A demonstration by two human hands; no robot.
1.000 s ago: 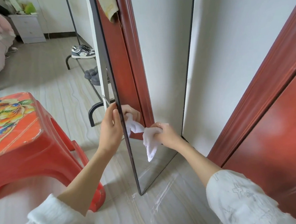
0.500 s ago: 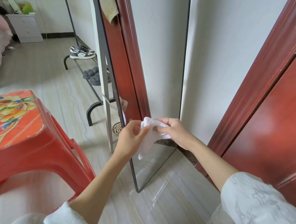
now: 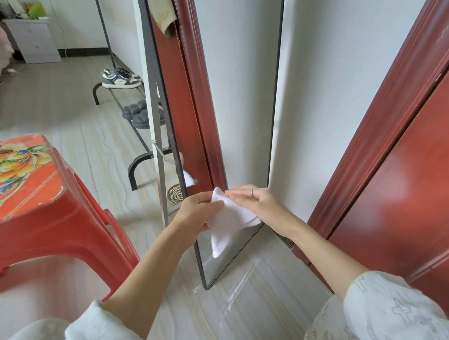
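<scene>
We see 2 hands meeting on a white cloth (image 3: 229,218) in front of the lower part of the mirror (image 3: 239,89); we cannot tell whether it touches the glass. The left hand (image 3: 194,214) grips the cloth's left edge, fingers curled and thumb clamped on it. The right hand (image 3: 259,202) lays its fingers nearly straight and together across the cloth's top. A red stool (image 3: 34,199) stands left of the mirror, a red door (image 3: 419,196) right of it.
</scene>
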